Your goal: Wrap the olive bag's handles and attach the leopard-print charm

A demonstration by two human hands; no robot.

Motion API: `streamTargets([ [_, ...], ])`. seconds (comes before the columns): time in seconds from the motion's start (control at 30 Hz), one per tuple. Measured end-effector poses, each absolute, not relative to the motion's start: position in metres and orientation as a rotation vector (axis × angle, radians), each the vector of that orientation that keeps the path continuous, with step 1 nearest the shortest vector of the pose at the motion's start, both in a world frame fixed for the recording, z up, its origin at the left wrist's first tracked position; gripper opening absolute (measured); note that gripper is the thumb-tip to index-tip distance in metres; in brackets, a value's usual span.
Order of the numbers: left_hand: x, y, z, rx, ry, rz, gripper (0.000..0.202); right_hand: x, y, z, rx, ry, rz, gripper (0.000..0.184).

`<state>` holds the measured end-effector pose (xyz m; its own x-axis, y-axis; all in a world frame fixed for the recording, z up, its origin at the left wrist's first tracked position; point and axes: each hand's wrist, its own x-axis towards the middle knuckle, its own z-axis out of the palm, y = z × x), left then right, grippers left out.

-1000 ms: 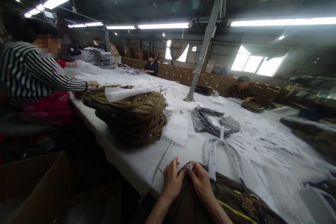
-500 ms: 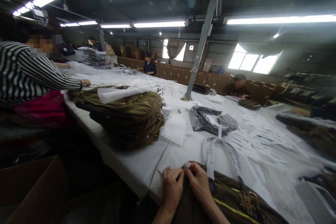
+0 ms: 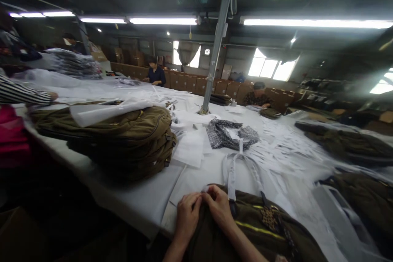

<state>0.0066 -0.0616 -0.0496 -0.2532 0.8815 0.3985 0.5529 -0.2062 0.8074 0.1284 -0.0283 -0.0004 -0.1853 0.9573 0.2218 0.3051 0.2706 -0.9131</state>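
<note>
An olive-brown bag (image 3: pixel 260 233) with a yellow zip line lies at the near table edge in front of me. My left hand (image 3: pixel 186 217) and my right hand (image 3: pixel 219 206) meet at its top left corner. Both are closed in a pinch on a small white piece (image 3: pixel 205 188) at the bag's edge. White wrapped straps (image 3: pixel 233 172) run up from the bag across the table.
A stack of olive bags (image 3: pixel 123 139) with a clear plastic sheet on top sits to the left. A dark patterned cloth (image 3: pixel 230 135) and loose white paper cover the white table (image 3: pixel 144 196). More bags lie at the right. A striped sleeve (image 3: pixel 24 95) reaches in at far left; people sit across.
The view has swung right, so the bag stack and the striped-sleeved person slid left. My hands stay pinched together at the bag's corner.
</note>
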Motion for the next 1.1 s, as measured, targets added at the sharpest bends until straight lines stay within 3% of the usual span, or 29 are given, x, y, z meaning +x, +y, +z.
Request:
streamTargets([
  [0.17,0.004,-0.057,-0.058,1.781,1.699,1.416,0.021,0.124,-0.030,-0.005,-1.209,-1.696,0.883,0.016],
  [0.47,0.005,-0.059,-0.049,1.765,1.829,1.351,0.016,0.177,-0.001,0.010,-1.294,-1.345,1.036,0.053],
  [0.67,0.006,-0.057,-0.052,1.652,1.789,1.307,0.026,0.234,-0.024,0.032,-1.431,-1.700,0.767,0.036],
  [0.8,0.002,-0.052,-0.053,1.587,1.751,1.275,0.033,0.196,-0.052,0.020,-1.643,-2.051,0.516,0.039],
  [0.9,-0.003,-0.059,-0.048,1.503,1.818,1.342,0.040,0.165,-0.062,0.010,-1.702,-2.127,0.348,0.023],
  [1.0,0.001,-0.076,-0.044,1.288,1.989,1.355,0.049,0.158,-0.060,0.007,-1.646,-2.028,0.475,0.011],
  [1.1,0.020,-0.089,-0.051,1.341,1.838,1.285,0.050,0.167,-0.056,0.011,-1.485,-1.773,0.740,0.013],
])
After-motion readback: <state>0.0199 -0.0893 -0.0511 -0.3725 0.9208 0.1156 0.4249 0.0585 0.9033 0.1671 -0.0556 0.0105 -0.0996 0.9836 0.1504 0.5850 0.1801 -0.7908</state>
